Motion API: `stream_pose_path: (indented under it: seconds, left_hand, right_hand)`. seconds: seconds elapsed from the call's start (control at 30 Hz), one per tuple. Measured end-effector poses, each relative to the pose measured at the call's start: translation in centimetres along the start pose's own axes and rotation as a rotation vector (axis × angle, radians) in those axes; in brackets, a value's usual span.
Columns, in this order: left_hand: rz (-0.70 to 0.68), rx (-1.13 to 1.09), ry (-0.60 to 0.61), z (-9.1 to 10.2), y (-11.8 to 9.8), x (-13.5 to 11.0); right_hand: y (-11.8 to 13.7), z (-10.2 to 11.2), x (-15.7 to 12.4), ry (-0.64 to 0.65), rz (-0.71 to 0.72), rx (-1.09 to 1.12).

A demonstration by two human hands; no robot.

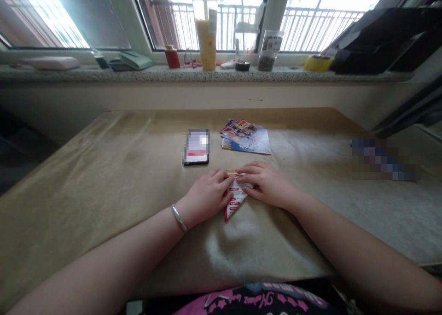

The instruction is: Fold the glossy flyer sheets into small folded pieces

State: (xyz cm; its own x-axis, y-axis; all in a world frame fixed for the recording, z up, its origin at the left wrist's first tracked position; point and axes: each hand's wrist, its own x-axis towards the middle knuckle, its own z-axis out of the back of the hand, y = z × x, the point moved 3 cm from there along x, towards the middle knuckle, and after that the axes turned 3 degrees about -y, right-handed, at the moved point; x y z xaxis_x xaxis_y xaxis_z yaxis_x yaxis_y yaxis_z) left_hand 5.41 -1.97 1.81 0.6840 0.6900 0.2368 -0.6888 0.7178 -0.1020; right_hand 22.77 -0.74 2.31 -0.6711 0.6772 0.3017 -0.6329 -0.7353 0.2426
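A folded printed paper point(235, 200), red and white, lies on the tan cloth-covered table point(103, 181) right in front of me. My left hand point(208, 194), with a silver bracelet on its wrist, presses on the paper's left side with curled fingers. Over the paper's upper right part lies my right hand point(267, 183), fingers pressed down on the fold. Both hands pinch or hold the paper flat against the table.
A phone point(196, 148) lies just beyond my hands. A small stack of colourful leaflets point(247, 136) sits to its right. On the windowsill stand a tall cup of yellow drink point(206, 34), a red jar point(171, 56), a tape roll point(317, 62) and black equipment point(383, 41).
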Motion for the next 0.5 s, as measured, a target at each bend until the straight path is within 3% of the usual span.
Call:
stream_pose_path:
  seconds: [0.27,0.5]
  left_hand:
    - [0.012,-0.015,-0.008,-0.08,-0.26,-0.06]
    - [0.007,-0.071,-0.031,0.03,-0.14,-0.35]
  right_hand:
    - [-0.08,0.57,-0.39,0.113,0.110,0.071]
    - [-0.48,0.43,-0.43,0.082,0.107,0.129]
